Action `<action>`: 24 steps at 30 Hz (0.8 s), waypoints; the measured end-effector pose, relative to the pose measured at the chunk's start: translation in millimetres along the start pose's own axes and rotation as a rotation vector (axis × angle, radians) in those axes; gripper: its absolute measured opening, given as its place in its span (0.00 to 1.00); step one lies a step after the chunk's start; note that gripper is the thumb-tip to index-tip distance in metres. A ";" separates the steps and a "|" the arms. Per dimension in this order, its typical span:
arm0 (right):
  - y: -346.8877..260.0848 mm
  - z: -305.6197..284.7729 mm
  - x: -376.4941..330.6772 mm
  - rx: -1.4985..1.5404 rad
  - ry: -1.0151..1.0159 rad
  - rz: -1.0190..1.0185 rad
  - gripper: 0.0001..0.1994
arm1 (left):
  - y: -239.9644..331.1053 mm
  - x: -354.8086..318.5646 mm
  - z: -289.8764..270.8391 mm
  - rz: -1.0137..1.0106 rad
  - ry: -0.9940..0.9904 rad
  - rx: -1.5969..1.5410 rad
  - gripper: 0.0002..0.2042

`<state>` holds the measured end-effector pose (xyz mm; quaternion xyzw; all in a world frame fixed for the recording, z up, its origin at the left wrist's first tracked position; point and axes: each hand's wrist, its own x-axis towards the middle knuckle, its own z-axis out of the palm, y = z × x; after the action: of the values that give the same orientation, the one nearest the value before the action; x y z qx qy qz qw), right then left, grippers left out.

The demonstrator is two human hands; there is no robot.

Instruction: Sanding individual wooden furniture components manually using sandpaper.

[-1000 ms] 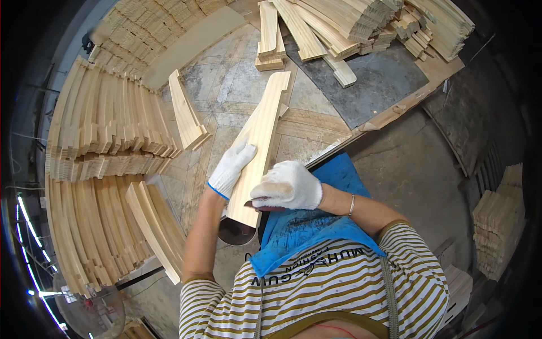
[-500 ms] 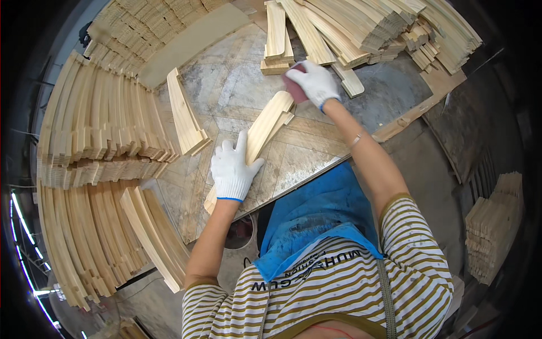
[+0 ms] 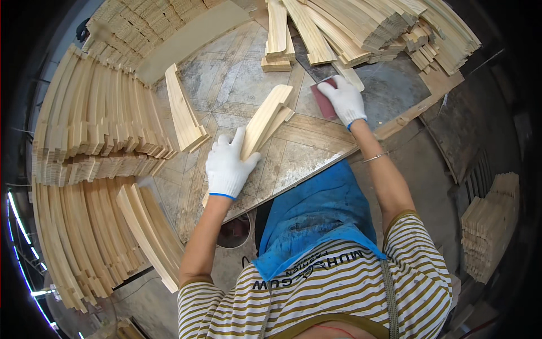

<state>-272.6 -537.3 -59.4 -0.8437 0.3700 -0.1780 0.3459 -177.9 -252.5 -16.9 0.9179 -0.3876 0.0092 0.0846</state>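
Note:
My left hand (image 3: 228,168), in a white knit glove, lies over the lower part of a pale wooden slat (image 3: 267,116) and holds it against the tabletop. The slat slants up and to the right, with a second notched piece (image 3: 279,120) along its right side. To the right, apart from the slat's end, my gloved right hand (image 3: 345,100) grips a reddish-brown sheet or pad of sandpaper (image 3: 323,98). The fingertips bend over its upper edge.
Another slat (image 3: 183,112) lies left on the worn table (image 3: 217,85). Tall stacks of curved slats (image 3: 93,121) line the left side. More slats (image 3: 350,28) are piled at the far right. A bundle (image 3: 490,229) stands low at the right, beyond the table edge.
My right hand has moved right and slightly nearer with the sandpaper, away from the slat's end. My left hand and the slat have shifted slightly.

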 end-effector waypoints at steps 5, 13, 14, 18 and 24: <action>-20.2 3.9 -3.5 0.453 0.136 -0.106 0.23 | -25.5 7.4 -8.8 0.146 -0.037 -0.110 0.19; -41.0 47.4 20.2 0.347 0.034 -0.022 0.25 | -3.0 8.9 1.4 0.002 -0.113 0.079 0.39; -41.6 55.3 19.9 0.270 0.041 -0.040 0.25 | -0.7 7.9 2.5 -0.035 -0.152 0.090 0.40; -46.4 60.5 27.3 0.040 -0.006 -0.002 0.23 | -2.8 4.9 12.6 -0.032 -0.117 0.044 0.37; -38.8 54.6 23.7 -0.165 -0.139 -0.011 0.21 | -2.5 0.4 15.0 -0.105 0.009 -0.034 0.32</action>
<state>-207.1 -511.4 -68.7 -0.8816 0.3539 -0.0900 0.2990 -176.6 -253.5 -32.1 0.9353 -0.3387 0.0021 0.1024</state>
